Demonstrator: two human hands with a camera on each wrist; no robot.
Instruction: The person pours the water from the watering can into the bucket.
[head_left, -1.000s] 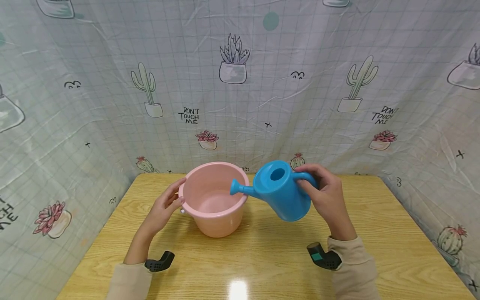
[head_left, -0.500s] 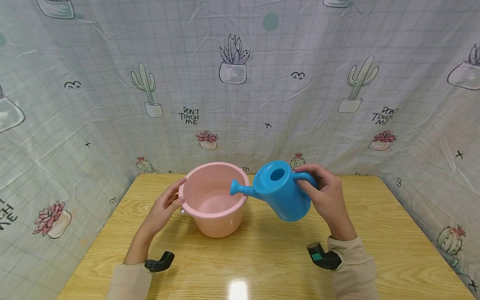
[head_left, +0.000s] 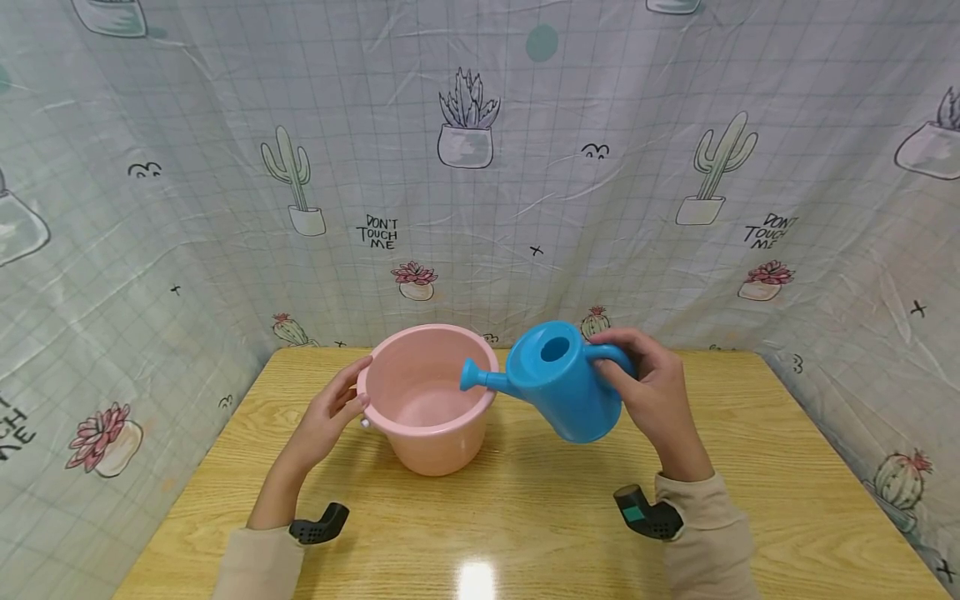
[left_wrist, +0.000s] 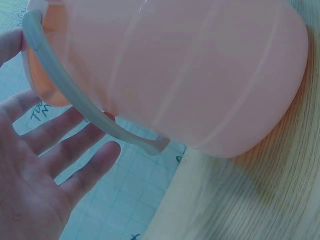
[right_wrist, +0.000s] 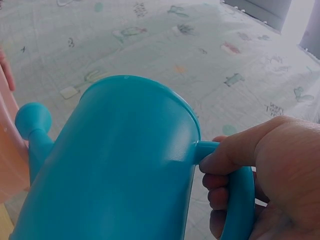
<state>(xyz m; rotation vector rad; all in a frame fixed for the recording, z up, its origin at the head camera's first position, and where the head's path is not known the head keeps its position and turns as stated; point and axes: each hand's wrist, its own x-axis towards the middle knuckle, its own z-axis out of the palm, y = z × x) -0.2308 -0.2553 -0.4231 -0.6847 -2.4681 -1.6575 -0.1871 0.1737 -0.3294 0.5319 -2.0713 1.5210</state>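
Note:
My right hand grips the handle of a blue plastic watering can, fingers wrapped through the handle in the right wrist view. The can is held above the table, leaning left. Its spout, with a flared end, reaches over the right rim of a pink bucket. No water shows at the spout. My left hand rests against the bucket's left rim, thumb and fingertips touching it. In the left wrist view the fingers are spread and fairly straight, behind the bucket's pale hanging handle.
The bucket stands upright on a wooden table. A cloth printed with cacti and potted plants hangs behind and at both sides. Each wrist wears a black camera, one near the left sleeve, one near the right sleeve.

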